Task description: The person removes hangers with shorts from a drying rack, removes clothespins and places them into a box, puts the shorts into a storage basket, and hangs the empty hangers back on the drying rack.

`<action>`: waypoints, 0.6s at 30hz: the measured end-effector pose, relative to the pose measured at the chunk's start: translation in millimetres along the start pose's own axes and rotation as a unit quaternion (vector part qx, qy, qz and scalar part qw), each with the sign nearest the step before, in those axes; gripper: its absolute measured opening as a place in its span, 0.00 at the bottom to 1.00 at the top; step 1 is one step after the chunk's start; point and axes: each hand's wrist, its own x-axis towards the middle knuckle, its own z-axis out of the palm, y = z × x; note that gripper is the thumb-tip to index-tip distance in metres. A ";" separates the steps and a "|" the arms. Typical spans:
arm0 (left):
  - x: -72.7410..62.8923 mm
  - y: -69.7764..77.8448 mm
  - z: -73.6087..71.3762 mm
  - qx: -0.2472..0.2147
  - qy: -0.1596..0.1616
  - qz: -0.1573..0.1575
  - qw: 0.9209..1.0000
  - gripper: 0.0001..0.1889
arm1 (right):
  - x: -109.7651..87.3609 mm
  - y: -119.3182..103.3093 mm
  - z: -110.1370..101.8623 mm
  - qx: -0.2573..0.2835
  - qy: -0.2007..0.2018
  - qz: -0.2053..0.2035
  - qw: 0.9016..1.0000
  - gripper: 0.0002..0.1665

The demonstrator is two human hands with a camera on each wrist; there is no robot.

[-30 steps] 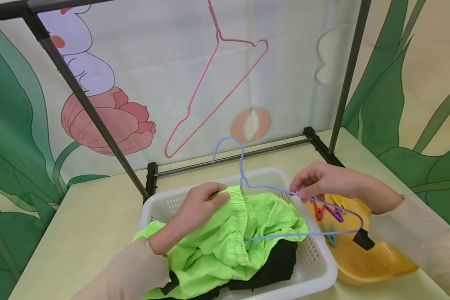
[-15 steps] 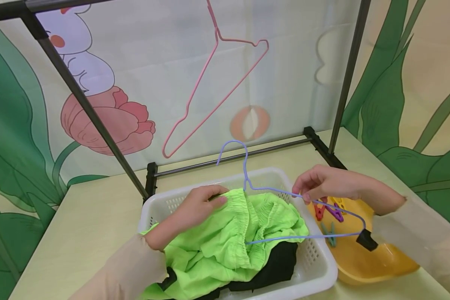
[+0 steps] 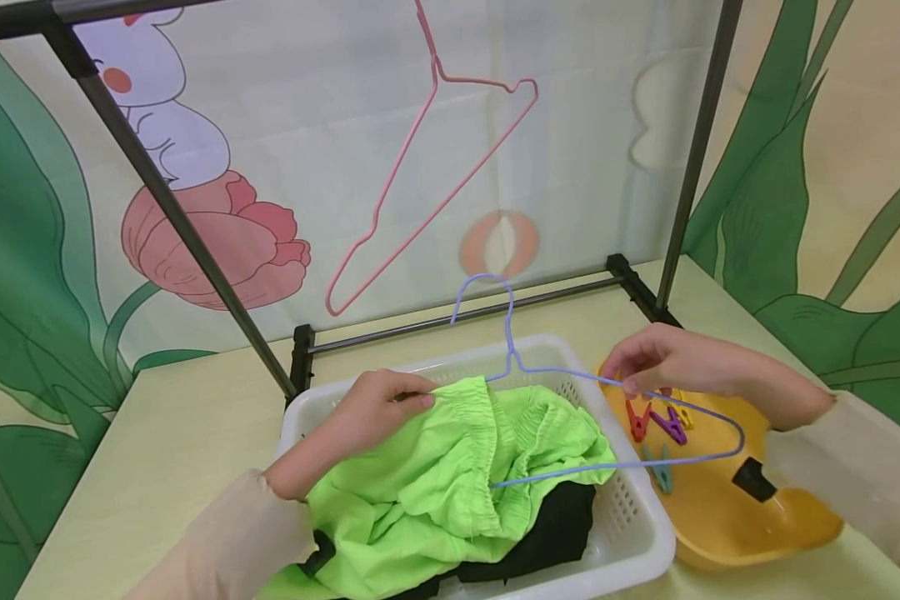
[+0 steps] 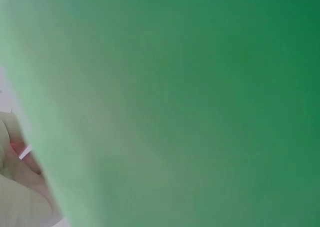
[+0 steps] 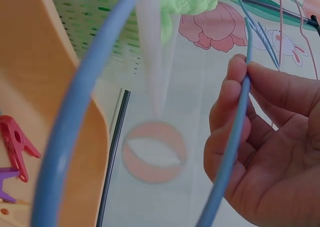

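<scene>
A lime-green garment with a gathered elastic waistband lies bunched over the white basket. My left hand pinches its waistband edge, thumb on top; blurred green cloth fills most of the left wrist view. A blue wire hanger stands with its hook up, its left end hidden inside the waistband. The thumb and fingertips of my right hand pinch the hanger's upper right arm. In the right wrist view, the same hand has its other fingers curled along the wire.
Black cloth lies under the green in the white basket. To its right, a yellow tray holds several clothespins. Behind stands a black rack with a pink hanger hanging from above.
The blue hanger and my right hand have shifted right, baring a little of the hanger's left shoulder beside its neck. My left hand has slid slightly left, still gripping the waistband.
</scene>
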 end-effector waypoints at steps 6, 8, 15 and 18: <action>-1.5 -0.4 -6.3 0.007 -0.011 0.008 1.000 0.09 | -4.8 0.9 -4.7 -0.008 0.011 0.008 1.000 0.10; -1.9 -0.7 -8.2 0.011 -0.015 0.011 1.000 0.08 | -6.2 1.1 -6.6 -0.010 0.014 0.011 1.000 0.09; -3.5 -2.2 -14.0 0.007 -0.041 0.012 0.999 0.06 | -9.9 1.7 -11.7 -0.020 0.025 0.033 0.999 0.09; -5.9 -2.9 -18.0 0.006 -0.054 0.015 0.998 0.06 | -11.6 1.9 -14.0 -0.027 0.033 0.042 0.998 0.09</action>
